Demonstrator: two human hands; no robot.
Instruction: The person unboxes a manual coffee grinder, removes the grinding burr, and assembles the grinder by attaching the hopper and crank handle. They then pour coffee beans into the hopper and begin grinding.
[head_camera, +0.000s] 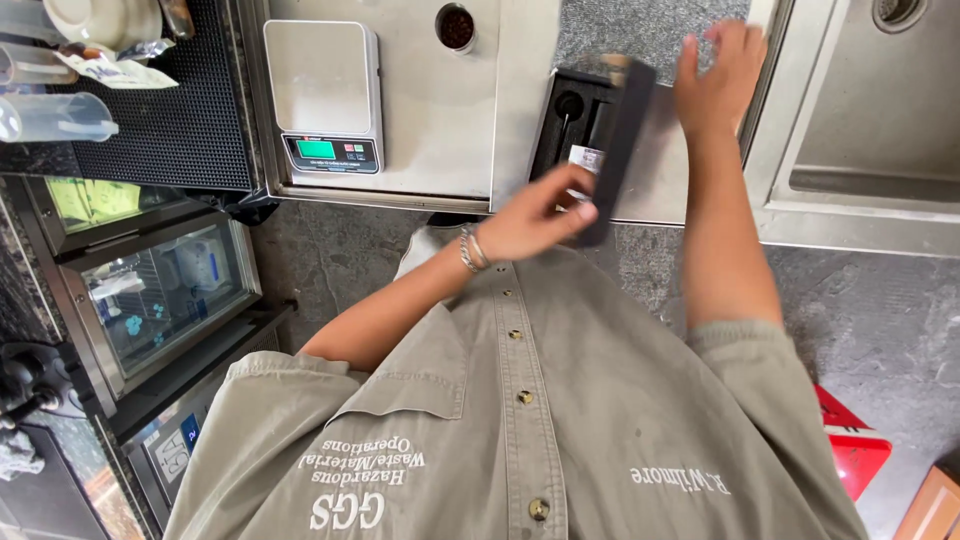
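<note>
Black flat case (612, 150): tilted up on edge at the front edge of the steel worktop (440, 110), beside the sink (870, 120).
Left hand (535, 215): fingers closed around the case's near end.
Right hand (718, 75): fingers spread open, at the case's far end near the sink rim; contact unclear.
Digital scale (325, 95): worktop's left part, bare steel around it.
Small round cup (456, 27): back edge, holding dark grounds.

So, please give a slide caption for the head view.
Left hand grips a black case at a steel counter; right hand rests behind it.
</note>
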